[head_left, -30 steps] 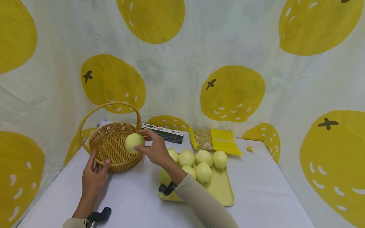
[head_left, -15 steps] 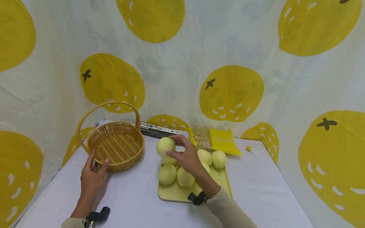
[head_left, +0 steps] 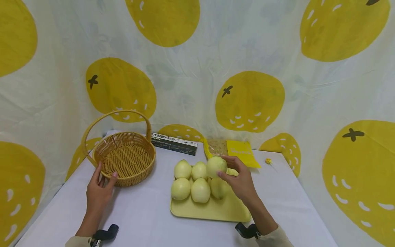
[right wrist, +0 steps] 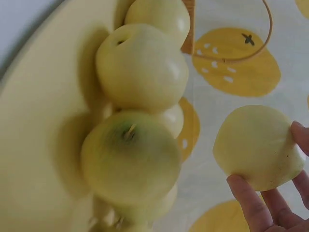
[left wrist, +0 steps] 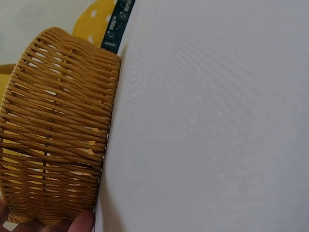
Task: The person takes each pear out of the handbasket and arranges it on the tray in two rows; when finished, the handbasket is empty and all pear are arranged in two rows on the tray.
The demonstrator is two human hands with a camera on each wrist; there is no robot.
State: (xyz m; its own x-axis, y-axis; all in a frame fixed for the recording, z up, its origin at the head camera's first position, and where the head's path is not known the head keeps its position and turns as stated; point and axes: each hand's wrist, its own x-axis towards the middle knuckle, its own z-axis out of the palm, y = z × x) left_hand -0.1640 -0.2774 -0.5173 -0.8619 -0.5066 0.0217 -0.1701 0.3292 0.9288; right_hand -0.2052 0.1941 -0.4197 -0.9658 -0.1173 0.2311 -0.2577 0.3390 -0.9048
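A round pale yellow-green pear [head_left: 216,167] is pinched between the thumb and fingers of my right hand [head_left: 242,180]. It hangs over the back row of pears, and the right wrist view shows this pear [right wrist: 256,147] apart from the others. Several more pears [head_left: 200,190] lie on a pale yellow tray [head_left: 210,211]; one at the right is mostly behind my right hand. My left hand [head_left: 99,193] holds the near rim of a wicker basket [head_left: 129,156] with an arched handle. In the left wrist view, fingertips [left wrist: 82,222] press against the basket's woven side [left wrist: 58,125].
Behind the basket and tray lies a dark pasta box [head_left: 174,143]. A yellow packet [head_left: 242,152] sits behind the pears, and a small yellow flower-like item [head_left: 268,161] lies at the back right. A fruit-printed curtain [head_left: 185,85] hangs behind the white table.
My right hand has carried the pear from over the basket rightward to above the tray's back row. My left hand stays at the basket rim.
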